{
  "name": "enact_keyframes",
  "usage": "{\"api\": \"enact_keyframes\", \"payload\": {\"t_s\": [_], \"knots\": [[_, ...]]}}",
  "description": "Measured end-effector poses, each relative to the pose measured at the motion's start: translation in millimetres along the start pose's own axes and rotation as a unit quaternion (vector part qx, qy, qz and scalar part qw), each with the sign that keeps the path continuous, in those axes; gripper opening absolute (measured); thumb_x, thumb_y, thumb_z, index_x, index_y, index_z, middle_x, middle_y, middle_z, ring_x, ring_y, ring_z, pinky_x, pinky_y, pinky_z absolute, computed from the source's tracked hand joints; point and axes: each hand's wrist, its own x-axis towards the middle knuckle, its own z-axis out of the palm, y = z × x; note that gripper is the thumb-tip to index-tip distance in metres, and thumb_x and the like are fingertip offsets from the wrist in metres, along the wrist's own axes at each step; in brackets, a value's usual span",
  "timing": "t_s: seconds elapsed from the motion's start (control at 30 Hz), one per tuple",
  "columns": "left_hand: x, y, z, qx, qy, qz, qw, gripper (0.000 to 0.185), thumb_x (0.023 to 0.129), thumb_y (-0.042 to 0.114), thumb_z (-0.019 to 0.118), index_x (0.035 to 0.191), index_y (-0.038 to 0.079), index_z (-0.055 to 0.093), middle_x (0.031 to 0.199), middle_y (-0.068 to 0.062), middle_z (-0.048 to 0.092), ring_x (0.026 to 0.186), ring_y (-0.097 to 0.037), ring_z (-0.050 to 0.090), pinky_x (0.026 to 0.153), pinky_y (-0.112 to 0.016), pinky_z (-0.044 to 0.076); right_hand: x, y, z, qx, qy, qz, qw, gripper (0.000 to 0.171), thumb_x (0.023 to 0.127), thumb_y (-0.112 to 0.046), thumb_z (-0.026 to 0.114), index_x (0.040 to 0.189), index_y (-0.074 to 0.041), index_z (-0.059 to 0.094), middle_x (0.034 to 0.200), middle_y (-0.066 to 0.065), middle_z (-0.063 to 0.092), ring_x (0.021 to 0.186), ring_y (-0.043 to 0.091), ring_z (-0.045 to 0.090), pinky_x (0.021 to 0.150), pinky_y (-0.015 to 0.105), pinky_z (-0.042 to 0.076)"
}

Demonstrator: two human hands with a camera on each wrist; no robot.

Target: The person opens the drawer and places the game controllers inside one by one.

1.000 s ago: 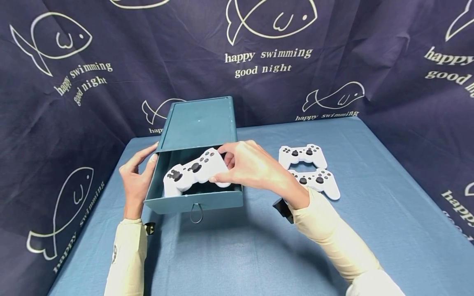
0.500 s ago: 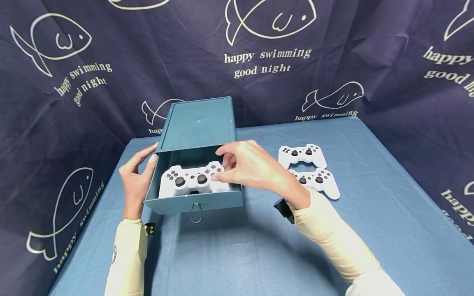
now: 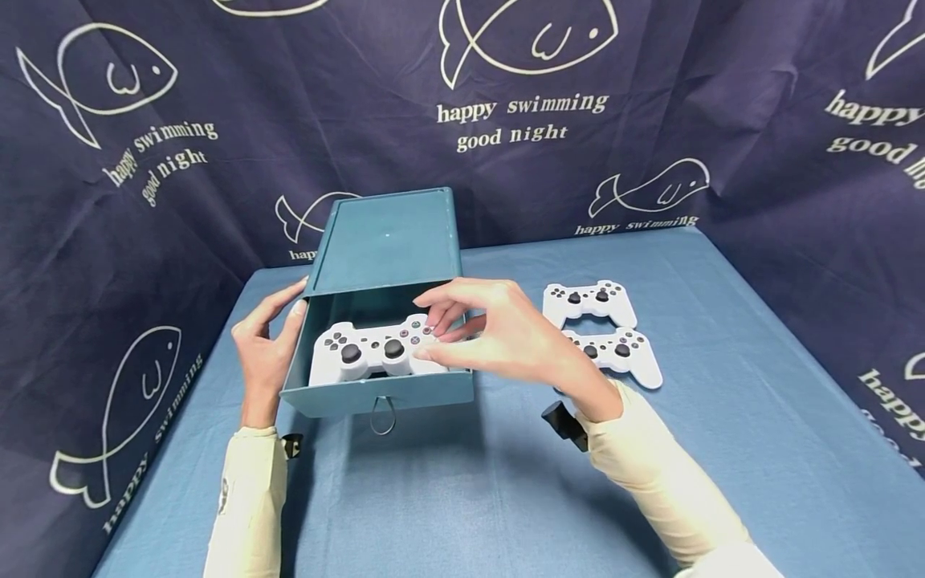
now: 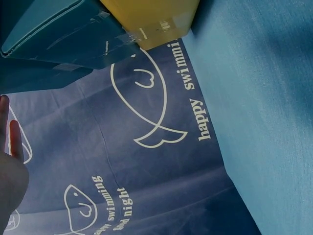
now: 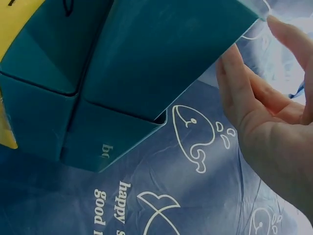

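A white game controller lies face up in the pulled-out teal drawer, under the front of the drawer box. My right hand is over the drawer's right side, its fingers loosely bent and thumb tip at the controller's right grip. In the right wrist view that hand shows beside the drawer corner with spread, relaxed fingers. At the box's left side, my left hand rests its fingertips and thumb near the seam of box and drawer. Only part of the left hand enters its wrist view.
Two more white controllers, a rear one and a front one, lie on the blue-covered table at right. A yellow drawer unit adjoins the teal one. A small pull ring hangs from the drawer front. Printed fish cloth surrounds the table.
The controller, tilted in my right hand a second ago, now lies flat in the drawer. My right fingers have loosened and shifted slightly right. The left hand stays in place.
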Motion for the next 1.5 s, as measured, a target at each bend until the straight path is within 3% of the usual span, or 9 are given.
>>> {"api": "enact_keyframes", "payload": {"t_s": [0.43,0.77,1.5], "knots": [[0.0,-1.1,-0.7,-0.002,-0.003,0.003,1.0000,0.027,0.091,-0.012,0.067,0.117,-0.011,0.073,0.116,-0.018,0.074,0.108,-0.016,0.072,0.100,-0.030,0.051,-23.6,-8.2,10.1,0.057,0.019,-0.085,0.995,0.049,0.079,0.007,0.084,0.125,0.003,0.069,0.101,0.011,0.068,0.092,0.025,0.068,0.082,0.036,0.062],[0.6,-0.8,-0.8,0.000,-0.003,0.000,1.0000,0.028,0.091,-0.012,0.067,0.118,-0.009,0.074,0.116,-0.019,0.074,0.109,-0.017,0.071,0.101,-0.030,0.051,-37.0,-3.7,24.4,0.090,0.030,-0.179,0.979,0.047,0.075,0.016,0.080,0.119,0.007,0.067,0.098,0.014,0.068,0.087,0.031,0.068,0.077,0.040,0.063],[-0.9,-0.2,-0.9,-0.004,-0.003,-0.001,1.0000,0.028,0.091,-0.012,0.067,0.118,-0.008,0.074,0.116,-0.021,0.074,0.109,-0.017,0.071,0.101,-0.030,0.050,-57.6,11.5,55.7,0.108,0.024,-0.180,0.977,0.046,0.079,0.015,0.078,0.122,0.008,0.065,0.101,0.017,0.069,0.092,0.024,0.070,0.076,0.036,0.063]]}}
